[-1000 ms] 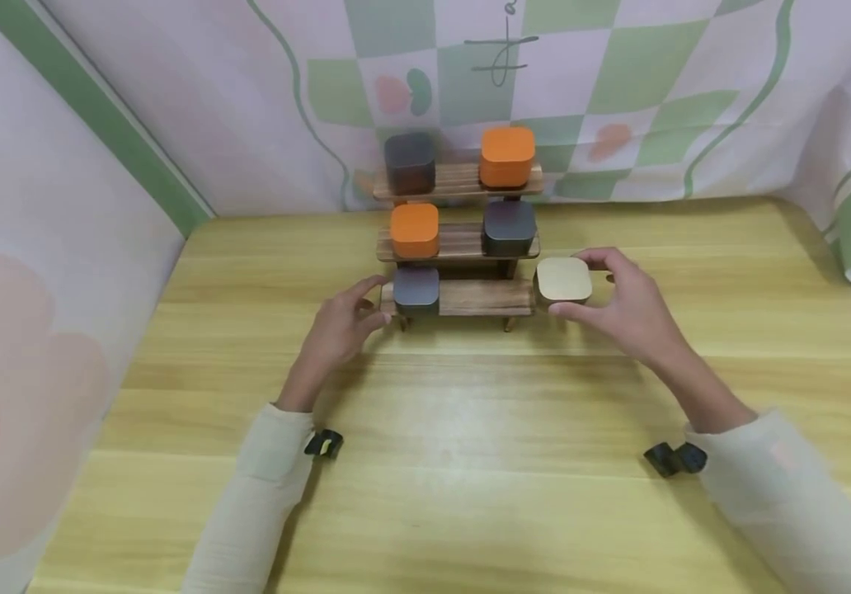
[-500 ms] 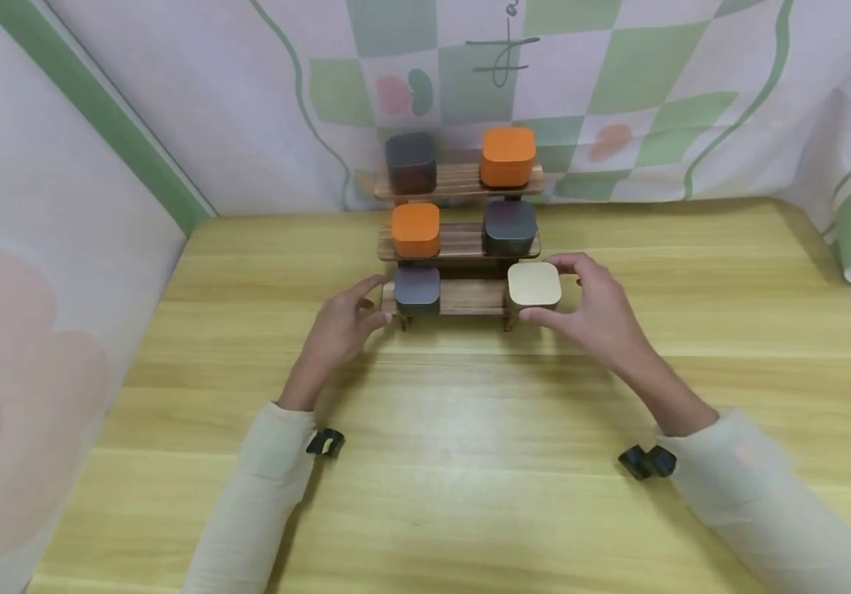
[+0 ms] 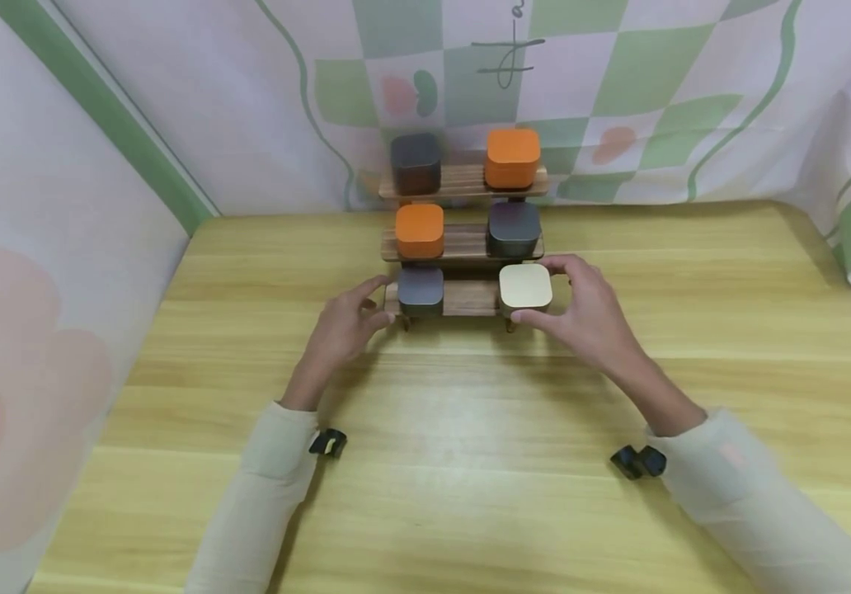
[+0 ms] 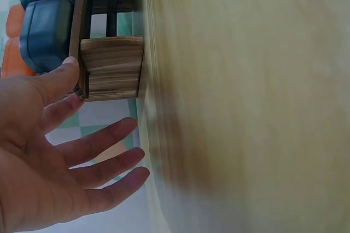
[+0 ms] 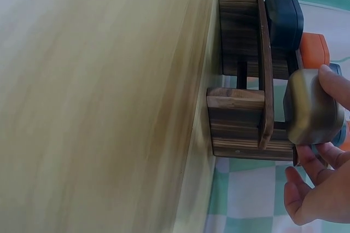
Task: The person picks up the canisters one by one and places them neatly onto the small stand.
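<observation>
In the head view, my right hand (image 3: 590,318) grips a pale gold square tin with rounded corners (image 3: 525,286), thumb in front and fingers behind. The tin is over the right end of the bottom shelf; in the right wrist view a narrow gap shows between the tin (image 5: 310,107) and that shelf (image 5: 264,63). My left hand (image 3: 344,328) pinches the left end of the wooden three-step stand (image 3: 470,297) between thumb and index finger; its other fingers (image 4: 104,140) spread out beside the stand. A dark grey tin (image 3: 420,290) sits on the bottom shelf near this hand.
The middle shelf holds an orange tin (image 3: 420,230) on the left and a dark grey tin (image 3: 514,228) on the right. Above them are a dark tin (image 3: 416,163) and an orange tin (image 3: 513,157). A patterned cloth (image 3: 641,74) hangs behind the wood-grain table (image 3: 455,462).
My right hand has moved left with the gold tin, from beside the stand to over the bottom shelf's right end. My left hand has stayed at the stand's left end.
</observation>
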`<act>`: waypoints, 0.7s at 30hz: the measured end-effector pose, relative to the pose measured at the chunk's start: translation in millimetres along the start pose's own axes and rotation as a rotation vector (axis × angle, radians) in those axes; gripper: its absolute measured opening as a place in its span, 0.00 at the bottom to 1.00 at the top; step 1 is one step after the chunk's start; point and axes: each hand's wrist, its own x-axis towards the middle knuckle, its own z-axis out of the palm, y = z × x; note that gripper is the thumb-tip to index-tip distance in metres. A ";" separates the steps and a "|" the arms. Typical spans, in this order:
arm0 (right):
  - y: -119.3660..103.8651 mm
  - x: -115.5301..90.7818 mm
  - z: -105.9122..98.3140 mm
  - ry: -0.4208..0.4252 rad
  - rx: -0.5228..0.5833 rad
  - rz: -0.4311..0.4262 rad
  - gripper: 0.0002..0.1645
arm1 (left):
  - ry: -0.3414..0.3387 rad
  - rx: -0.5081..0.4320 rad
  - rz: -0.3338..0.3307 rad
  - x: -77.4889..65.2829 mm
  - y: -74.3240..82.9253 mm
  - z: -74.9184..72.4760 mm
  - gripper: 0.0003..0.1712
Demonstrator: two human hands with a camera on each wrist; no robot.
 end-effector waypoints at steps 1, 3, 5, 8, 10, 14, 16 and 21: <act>-0.2 0.4 1.2 0.002 0.000 -0.001 0.45 | 0.001 0.002 -0.005 -0.2 -0.1 0.2 0.33; -0.5 1.1 3.4 0.004 0.003 -0.001 0.45 | 0.002 0.003 -0.010 -0.2 0.1 0.4 0.33; -0.8 1.9 5.4 0.003 0.003 0.000 0.45 | 0.002 0.002 -0.014 -0.5 0.7 0.2 0.33; -1.4 2.9 7.2 -0.003 -0.001 0.008 0.46 | 0.000 -0.001 -0.015 -1.0 1.5 -0.2 0.34; -1.7 3.6 8.0 -0.002 -0.006 0.013 0.46 | 0.001 0.002 -0.012 -1.4 2.2 -0.3 0.34; -1.0 5.2 10.2 0.010 -0.017 0.013 0.46 | 0.005 0.008 -0.002 -1.9 3.0 -0.3 0.34; -0.7 5.7 11.8 0.017 -0.018 0.011 0.46 | 0.010 0.012 -0.003 -2.1 3.5 -0.2 0.33; 0.0 6.4 15.0 0.029 -0.018 0.013 0.46 | 0.012 0.007 -0.012 -2.9 4.2 -0.5 0.33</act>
